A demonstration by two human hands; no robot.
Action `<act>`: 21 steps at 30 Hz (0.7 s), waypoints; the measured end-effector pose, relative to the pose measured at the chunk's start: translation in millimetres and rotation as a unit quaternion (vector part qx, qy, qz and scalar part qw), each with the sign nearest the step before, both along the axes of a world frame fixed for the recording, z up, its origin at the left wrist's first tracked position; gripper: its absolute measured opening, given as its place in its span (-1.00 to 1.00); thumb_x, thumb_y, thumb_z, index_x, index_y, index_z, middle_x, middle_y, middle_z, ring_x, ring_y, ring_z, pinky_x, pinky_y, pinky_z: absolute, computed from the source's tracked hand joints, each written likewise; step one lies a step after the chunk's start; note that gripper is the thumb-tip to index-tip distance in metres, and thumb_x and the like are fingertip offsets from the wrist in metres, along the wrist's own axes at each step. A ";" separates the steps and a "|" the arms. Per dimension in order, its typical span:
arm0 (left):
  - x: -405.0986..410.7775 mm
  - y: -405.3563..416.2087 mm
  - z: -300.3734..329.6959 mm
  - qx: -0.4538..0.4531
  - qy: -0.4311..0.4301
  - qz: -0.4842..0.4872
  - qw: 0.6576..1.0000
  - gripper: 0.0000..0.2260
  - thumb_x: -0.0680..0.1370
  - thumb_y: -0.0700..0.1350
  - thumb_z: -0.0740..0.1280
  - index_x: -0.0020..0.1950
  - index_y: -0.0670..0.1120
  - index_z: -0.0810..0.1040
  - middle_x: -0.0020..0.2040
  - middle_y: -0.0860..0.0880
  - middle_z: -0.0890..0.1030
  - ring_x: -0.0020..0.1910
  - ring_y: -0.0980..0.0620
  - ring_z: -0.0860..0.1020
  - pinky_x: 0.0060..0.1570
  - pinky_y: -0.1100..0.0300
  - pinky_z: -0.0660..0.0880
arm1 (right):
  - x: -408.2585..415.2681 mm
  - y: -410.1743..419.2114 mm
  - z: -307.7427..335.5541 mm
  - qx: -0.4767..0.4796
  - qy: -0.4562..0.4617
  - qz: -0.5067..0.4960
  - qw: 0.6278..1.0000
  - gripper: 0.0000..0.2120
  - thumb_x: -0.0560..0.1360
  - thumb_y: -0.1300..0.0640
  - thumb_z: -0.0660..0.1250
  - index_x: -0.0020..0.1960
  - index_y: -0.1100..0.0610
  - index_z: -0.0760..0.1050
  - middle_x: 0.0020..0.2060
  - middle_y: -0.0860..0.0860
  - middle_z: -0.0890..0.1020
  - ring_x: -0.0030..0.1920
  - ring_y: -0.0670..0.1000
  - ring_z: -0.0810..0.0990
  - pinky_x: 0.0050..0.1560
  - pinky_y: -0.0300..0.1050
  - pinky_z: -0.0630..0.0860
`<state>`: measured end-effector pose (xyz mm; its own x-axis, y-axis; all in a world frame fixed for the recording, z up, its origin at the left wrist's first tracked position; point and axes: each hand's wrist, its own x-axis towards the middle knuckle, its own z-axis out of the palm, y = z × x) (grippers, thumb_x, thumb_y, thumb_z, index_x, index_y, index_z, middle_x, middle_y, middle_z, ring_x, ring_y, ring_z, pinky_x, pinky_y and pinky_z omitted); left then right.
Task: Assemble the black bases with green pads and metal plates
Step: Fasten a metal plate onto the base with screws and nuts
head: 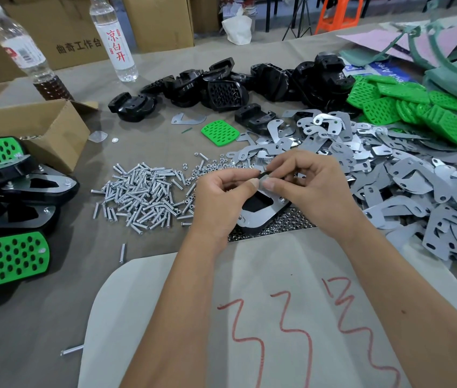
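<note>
a black base (255,204) with a metal plate (263,212) laid on it is held above the desk (143,88), just over a heap of nuts (288,224), and the fastening step appears to be in hand. the far edge of the assembly is pinched by the left hand (221,197) and the right hand (305,189), fingers curled, with something small and unclear between the fingertips. next, a nut probably has to be seated and tightened, with more bolts (143,191) close at the left.
</note>
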<state>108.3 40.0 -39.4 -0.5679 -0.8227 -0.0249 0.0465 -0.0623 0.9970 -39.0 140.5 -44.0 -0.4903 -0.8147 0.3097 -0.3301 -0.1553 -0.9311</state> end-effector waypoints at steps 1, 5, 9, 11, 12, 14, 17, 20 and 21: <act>0.0 -0.3 -0.2 0.000 0.000 0.001 1.000 -0.82 0.51 -0.31 0.47 -0.07 -0.02 0.76 -0.12 -0.13 0.76 -0.09 -0.07 0.71 0.00 0.06 0.64 | -0.1 0.0 0.2 -0.002 0.006 -0.001 1.000 -0.90 0.43 0.21 0.61 -0.10 0.14 0.71 -0.05 -0.04 0.70 -0.12 0.18 0.57 -0.10 0.20 0.57; 0.2 -0.9 0.2 0.000 0.006 -0.003 1.000 -0.81 0.51 -0.31 0.48 -0.08 -0.01 0.76 -0.13 -0.11 0.76 -0.10 -0.05 0.71 -0.01 0.08 0.64 | 0.7 -0.5 0.2 -0.005 0.012 0.018 1.000 -0.89 0.46 0.25 0.58 -0.04 0.10 0.75 -0.02 -0.03 0.70 -0.08 0.24 0.57 -0.06 0.17 0.55; -0.1 0.3 -0.1 -0.009 0.002 -0.005 1.000 -0.82 0.49 -0.29 0.48 -0.10 0.00 0.76 -0.15 -0.10 0.76 -0.12 -0.01 0.70 -0.06 0.12 0.63 | 2.2 0.1 0.6 -0.013 0.014 -0.017 1.000 -0.82 0.38 0.10 0.65 -0.18 0.14 0.67 -0.09 0.00 0.69 -0.19 0.19 0.52 -0.21 0.11 0.51; 0.2 -0.9 -0.7 0.000 0.011 -0.002 1.000 -0.83 0.48 -0.27 0.48 -0.11 0.00 0.77 -0.14 -0.12 0.76 -0.10 -0.06 0.71 -0.03 0.08 0.65 | 2.1 0.9 2.0 -0.008 0.016 0.009 1.000 -0.87 0.43 0.17 0.61 -0.05 0.11 0.72 -0.06 -0.06 0.69 -0.19 0.07 0.52 -0.18 0.11 0.52; 0.4 -1.2 -0.8 0.001 0.012 -0.003 1.000 -0.85 0.47 -0.26 0.48 -0.09 -0.01 0.77 -0.13 -0.14 0.76 -0.07 -0.11 0.71 0.01 0.02 0.65 | 2.7 0.9 2.5 -0.005 0.016 0.020 1.000 -0.87 0.45 0.22 0.59 -0.02 0.10 0.73 -0.03 -0.06 0.69 -0.16 0.10 0.55 -0.13 0.13 0.54; 0.0 -0.9 -1.2 -0.005 0.002 -0.005 1.000 -0.85 0.48 -0.27 0.49 -0.05 -0.04 0.76 -0.12 -0.15 0.76 -0.06 -0.12 0.71 0.04 -0.01 0.64 | 2.5 0.6 2.7 -0.005 0.021 0.010 1.000 -0.92 0.44 0.20 0.60 -0.10 0.13 0.72 -0.05 -0.02 0.70 -0.12 0.19 0.57 -0.11 0.13 0.54; -0.4 -0.8 -1.9 -0.006 -0.002 -0.002 1.000 -0.83 0.51 -0.31 0.47 -0.06 -0.05 0.76 -0.13 -0.14 0.76 -0.09 -0.06 0.71 0.00 0.05 0.65 | 2.6 0.7 2.5 -0.008 0.025 -0.012 1.000 -0.85 0.42 0.13 0.62 -0.12 0.15 0.68 -0.10 0.08 0.68 -0.22 0.12 0.51 -0.21 0.08 0.50; 0.1 -0.5 -0.9 0.003 0.003 -0.002 1.000 -0.85 0.49 -0.28 0.48 -0.06 -0.05 0.76 -0.12 -0.14 0.76 -0.08 -0.07 0.71 0.02 0.04 0.65 | 3.9 1.6 4.5 -0.010 0.013 0.009 1.000 -0.92 0.44 0.22 0.59 -0.11 0.18 0.71 -0.06 0.06 0.69 -0.12 0.22 0.58 -0.13 0.09 0.56; 0.1 -0.2 -0.5 -0.003 -0.001 -0.005 1.000 -0.86 0.49 -0.28 0.49 -0.04 -0.07 0.76 -0.12 -0.14 0.76 -0.09 -0.06 0.71 -0.03 0.08 0.65 | 3.7 1.6 4.1 -0.014 0.012 0.000 1.000 -0.87 0.42 0.17 0.61 -0.16 0.20 0.69 -0.08 0.06 0.69 -0.14 0.23 0.58 -0.15 0.08 0.55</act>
<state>108.4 39.9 -39.9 -0.5762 -0.8170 -0.0211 0.0437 -0.0565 0.9974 -35.2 142.2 -39.9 -0.4828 -0.8050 0.3448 -0.3528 -0.1816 -0.9179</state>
